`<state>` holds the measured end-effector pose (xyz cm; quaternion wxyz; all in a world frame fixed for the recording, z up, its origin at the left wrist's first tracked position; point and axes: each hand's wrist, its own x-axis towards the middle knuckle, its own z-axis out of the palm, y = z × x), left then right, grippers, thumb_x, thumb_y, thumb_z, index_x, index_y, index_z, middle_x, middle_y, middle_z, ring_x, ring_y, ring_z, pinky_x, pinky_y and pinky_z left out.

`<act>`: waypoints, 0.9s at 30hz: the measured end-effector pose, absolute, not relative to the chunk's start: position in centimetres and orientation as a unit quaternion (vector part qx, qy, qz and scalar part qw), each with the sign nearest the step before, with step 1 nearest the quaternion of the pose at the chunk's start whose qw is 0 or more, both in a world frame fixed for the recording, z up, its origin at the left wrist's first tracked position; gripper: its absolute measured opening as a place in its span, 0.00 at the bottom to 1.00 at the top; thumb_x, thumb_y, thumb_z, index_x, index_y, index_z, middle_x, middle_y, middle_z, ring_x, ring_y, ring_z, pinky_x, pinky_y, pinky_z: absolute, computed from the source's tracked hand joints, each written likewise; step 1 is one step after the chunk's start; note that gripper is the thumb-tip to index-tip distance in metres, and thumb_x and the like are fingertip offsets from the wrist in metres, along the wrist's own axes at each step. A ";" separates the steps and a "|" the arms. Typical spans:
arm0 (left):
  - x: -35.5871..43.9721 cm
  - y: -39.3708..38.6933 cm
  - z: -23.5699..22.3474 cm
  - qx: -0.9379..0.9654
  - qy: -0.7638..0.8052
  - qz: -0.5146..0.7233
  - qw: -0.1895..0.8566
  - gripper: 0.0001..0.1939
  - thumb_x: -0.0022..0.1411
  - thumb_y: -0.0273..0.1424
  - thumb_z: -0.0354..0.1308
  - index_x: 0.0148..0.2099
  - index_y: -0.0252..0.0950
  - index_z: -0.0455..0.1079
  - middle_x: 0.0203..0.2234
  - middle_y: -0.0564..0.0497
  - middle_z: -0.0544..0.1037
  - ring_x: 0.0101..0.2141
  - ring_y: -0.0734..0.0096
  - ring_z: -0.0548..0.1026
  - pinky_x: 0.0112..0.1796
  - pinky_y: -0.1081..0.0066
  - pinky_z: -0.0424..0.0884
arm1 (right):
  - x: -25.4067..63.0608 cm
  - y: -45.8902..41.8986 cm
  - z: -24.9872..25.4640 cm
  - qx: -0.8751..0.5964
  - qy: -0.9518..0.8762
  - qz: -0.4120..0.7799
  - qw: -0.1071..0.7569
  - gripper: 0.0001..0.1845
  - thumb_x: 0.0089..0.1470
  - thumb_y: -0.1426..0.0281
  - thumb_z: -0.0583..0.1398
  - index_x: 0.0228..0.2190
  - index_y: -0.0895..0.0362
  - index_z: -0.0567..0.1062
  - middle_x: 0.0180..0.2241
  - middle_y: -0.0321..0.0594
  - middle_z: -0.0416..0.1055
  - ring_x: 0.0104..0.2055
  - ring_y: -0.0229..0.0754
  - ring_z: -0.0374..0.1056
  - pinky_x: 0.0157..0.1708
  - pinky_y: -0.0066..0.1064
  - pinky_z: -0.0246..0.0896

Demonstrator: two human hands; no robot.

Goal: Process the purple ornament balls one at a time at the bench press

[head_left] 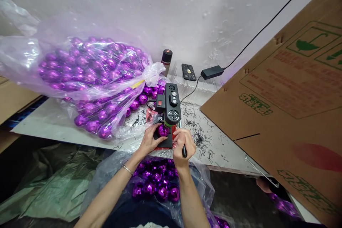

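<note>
A small black bench drill press (pixel 172 104) with a red switch stands on the white tabletop. My left hand (pixel 149 139) steadies a shiny purple faceted ball (pixel 163 130) on the base, right below the machine's head. The thumb and fingers curl around the ball's near and left sides. My right hand (pixel 185 146) is wrapped around the press's lever (pixel 184 151), whose black end sticks out below the fist. The press head hides the top of the ball. Close to my lap, an open clear bag (pixel 107 174) contains several more purple balls (pixel 155 187).
A large clear bag of purple balls (pixel 93 64) lies at the left, with loose balls beside it. Black shavings (pixel 199 136) litter the tabletop (pixel 213 151). A dark can (pixel 167 57), phone (pixel 188 72) and power adapter (pixel 212 72) sit by the wall. A cardboard box (pixel 283 103) borders the right.
</note>
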<state>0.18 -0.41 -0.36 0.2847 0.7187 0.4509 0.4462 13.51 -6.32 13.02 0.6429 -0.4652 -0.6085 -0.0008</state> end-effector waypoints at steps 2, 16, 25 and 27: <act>0.2 -0.4 -0.2 0.720 0.447 0.450 0.281 0.30 0.62 0.45 0.71 0.61 0.40 0.71 0.54 0.41 0.81 0.55 0.51 0.80 0.57 0.53 0.74 | 13.4 -6.3 12.4 -0.460 -0.609 -0.010 0.646 0.19 0.68 0.78 0.51 0.24 0.53 0.66 0.25 0.34 0.69 0.31 0.38 0.71 0.30 0.31 0.63; 0.3 -0.6 0.1 0.727 0.442 0.458 0.259 0.28 0.62 0.44 0.71 0.60 0.39 0.72 0.53 0.41 0.82 0.53 0.51 0.81 0.55 0.53 0.76 | 13.4 -5.9 8.8 -0.453 -0.592 -0.016 0.667 0.19 0.70 0.73 0.49 0.27 0.53 0.68 0.26 0.35 0.67 0.32 0.39 0.70 0.32 0.33 0.67; 0.2 -0.6 0.3 0.731 0.438 0.456 0.255 0.28 0.62 0.41 0.72 0.61 0.39 0.71 0.53 0.41 0.82 0.53 0.51 0.81 0.54 0.53 0.77 | 13.7 -5.7 7.2 -0.436 -0.582 0.017 0.686 0.18 0.70 0.70 0.50 0.27 0.53 0.69 0.30 0.36 0.69 0.30 0.38 0.67 0.29 0.33 0.66; 0.3 -0.7 0.3 0.727 0.443 0.456 0.259 0.29 0.61 0.42 0.72 0.61 0.39 0.71 0.52 0.41 0.82 0.53 0.51 0.81 0.55 0.52 0.77 | 13.7 -5.7 7.1 -0.434 -0.582 0.017 0.688 0.18 0.70 0.70 0.50 0.27 0.53 0.69 0.31 0.36 0.69 0.30 0.38 0.66 0.29 0.33 0.66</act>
